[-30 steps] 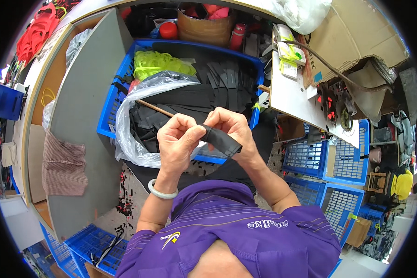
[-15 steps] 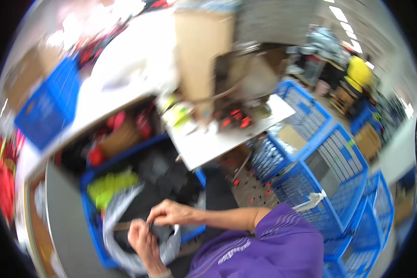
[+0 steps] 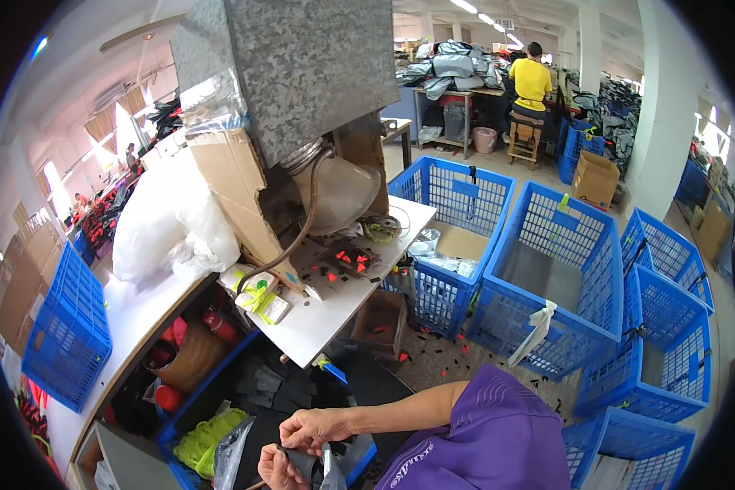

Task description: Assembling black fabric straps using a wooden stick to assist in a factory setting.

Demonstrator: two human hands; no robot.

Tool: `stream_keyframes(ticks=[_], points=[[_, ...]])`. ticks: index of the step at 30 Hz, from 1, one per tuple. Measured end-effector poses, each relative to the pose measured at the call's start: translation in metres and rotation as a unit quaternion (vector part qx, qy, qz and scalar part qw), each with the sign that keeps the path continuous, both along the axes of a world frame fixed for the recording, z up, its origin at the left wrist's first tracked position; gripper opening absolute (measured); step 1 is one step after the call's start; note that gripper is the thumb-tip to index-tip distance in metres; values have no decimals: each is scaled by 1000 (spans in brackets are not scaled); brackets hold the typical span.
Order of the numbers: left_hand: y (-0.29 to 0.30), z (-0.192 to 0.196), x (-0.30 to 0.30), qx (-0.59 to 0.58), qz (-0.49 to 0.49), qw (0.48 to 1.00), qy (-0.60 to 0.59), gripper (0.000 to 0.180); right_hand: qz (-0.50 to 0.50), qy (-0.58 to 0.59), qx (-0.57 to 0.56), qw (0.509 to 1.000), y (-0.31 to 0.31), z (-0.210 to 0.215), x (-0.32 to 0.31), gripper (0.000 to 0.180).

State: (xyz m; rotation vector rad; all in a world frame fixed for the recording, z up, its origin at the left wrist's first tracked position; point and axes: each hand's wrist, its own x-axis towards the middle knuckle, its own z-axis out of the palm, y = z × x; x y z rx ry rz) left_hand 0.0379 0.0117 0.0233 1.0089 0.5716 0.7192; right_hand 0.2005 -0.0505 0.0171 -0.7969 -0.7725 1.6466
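Observation:
My right hand (image 3: 312, 429) reaches in from the right, its fingers pinched on a small dark grey fabric piece (image 3: 302, 462). Low at the picture's edge, my left hand (image 3: 278, 468) has its fingers closed on the same piece. Both hands are over a blue crate (image 3: 366, 464) beside the table. In it, dark flat pieces (image 3: 273, 390) lie in a loose heap, next to lime-green material (image 3: 208, 441) and a clear plastic bag (image 3: 232, 451). More plastic shows close to my right hand.
A white table (image 3: 318, 341) juts out ahead, bearing a machine with a metal hood (image 3: 314, 73) and red and black scraps (image 3: 351, 260). Blue crates (image 3: 547, 327) stand on the right. A white sack (image 3: 171, 216) is at left. Far off, a person in yellow (image 3: 531, 82) sits.
My view has swung upward and steadied, so the hands appear lower in the picture. Both hands stay close together, and the dark fabric piece between them now shows more plainly.

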Motion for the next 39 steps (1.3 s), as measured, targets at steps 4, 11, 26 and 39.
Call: stream_keyframes(ticks=[4,11,26,39], points=[[3,11,0,-37,-112,993,7,21,51,-56,36,996,-4,-1,8,24],[-3,19,9,-15,-150,988,-21,17,13,75,52,996,-28,17,13,20],[-15,-3,23,-4,-88,982,-166,18,65,-54,127,988,-41,36,-1,20],[1,4,-6,-117,-109,974,-161,11,-52,-103,58,992,1,30,-8,14]])
